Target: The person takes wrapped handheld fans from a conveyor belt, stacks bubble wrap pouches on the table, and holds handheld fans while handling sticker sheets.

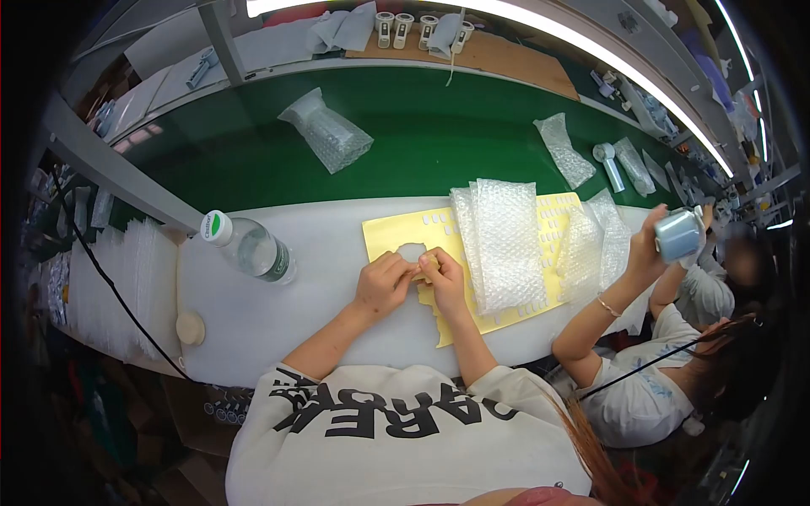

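My left hand (pixel 386 284) and my right hand (pixel 445 278) meet fingertip to fingertip over the white table, both with fingers pinched closed. A bit of yellow paper (pixel 428 276) shows at my right fingers. Whatever my left fingertips pinch is hidden. Around and beneath my hands lies a yellow sheet (pixel 384 229) with rows of small white labels and a ragged, torn left edge. On top of the sheet, just right of my right hand, rests a stack of bubble wrap bags (pixel 509 244).
A water bottle (pixel 257 251) leans at the left, near a round beige disc (pixel 191 328). Behind the table runs a green surface (pixel 422 139) bearing a wrapped item (pixel 327 132) and a handheld device (pixel 609 166). At right, a co-worker's raised hand (pixel 648 244) holds a blue-grey object (pixel 678 235).
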The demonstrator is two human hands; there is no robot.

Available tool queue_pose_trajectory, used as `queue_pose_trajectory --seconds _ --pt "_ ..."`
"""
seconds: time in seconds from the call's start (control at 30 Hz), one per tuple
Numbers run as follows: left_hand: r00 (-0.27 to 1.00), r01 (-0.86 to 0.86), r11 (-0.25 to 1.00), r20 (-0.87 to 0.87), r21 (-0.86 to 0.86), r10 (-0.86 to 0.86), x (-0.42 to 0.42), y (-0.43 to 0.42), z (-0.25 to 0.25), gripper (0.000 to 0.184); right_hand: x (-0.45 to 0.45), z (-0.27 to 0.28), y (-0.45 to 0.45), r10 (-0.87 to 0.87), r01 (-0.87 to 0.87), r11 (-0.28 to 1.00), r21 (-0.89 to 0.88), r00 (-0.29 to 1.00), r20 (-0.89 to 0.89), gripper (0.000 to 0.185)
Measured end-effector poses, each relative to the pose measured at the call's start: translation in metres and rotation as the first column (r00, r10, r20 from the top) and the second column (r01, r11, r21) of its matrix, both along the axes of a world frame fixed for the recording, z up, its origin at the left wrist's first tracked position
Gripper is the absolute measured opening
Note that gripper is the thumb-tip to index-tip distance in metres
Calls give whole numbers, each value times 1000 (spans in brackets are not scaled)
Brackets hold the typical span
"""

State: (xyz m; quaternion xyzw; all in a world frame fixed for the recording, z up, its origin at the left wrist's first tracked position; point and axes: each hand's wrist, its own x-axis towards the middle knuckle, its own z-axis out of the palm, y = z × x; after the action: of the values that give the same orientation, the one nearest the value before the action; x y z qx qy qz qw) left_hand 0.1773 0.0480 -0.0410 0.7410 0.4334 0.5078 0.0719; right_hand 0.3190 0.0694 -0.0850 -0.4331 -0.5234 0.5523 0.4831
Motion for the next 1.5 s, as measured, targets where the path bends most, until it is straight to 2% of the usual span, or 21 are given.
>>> queue_pose_trajectory --seconds 0.2,0.33,0.53,0.67,0.83,1.03,1.33,1.5 --pt "999 32 999 29 7 -32 -2 4 -3 7 -3 3 3 -16 16 1000 13 1000 12 14" --pt "953 107 919 303 -380 14 4 -2 0 4 -3 12 -4 -84 81 996 -43 994 -71 15" --pt "907 147 909 420 -391 34 4 4 0 4 -8 21 -4 -103 102 993 -62 995 -14 17" --pt "849 166 831 506 -530 153 4 2 -2 5 -6 15 -6 -135 138 986 -92 990 38 19" --pt "819 176 830 547 -529 174 2 2 0 7 -8 10 -6 -111 112 993 -33 993 34 20" --pt "799 194 828 575 -526 177 4 1 -3 10 -8 14 -10 -117 117 992 -49 993 2 20" --pt "792 231 847 598 -479 122 -1 5 -11 10 -12 27 -10 -100 101 995 3 987 123 19" --pt "823 208 817 548 -538 151 -1 0 2 9 -7 3 -5 -72 65 996 64 989 128 14"
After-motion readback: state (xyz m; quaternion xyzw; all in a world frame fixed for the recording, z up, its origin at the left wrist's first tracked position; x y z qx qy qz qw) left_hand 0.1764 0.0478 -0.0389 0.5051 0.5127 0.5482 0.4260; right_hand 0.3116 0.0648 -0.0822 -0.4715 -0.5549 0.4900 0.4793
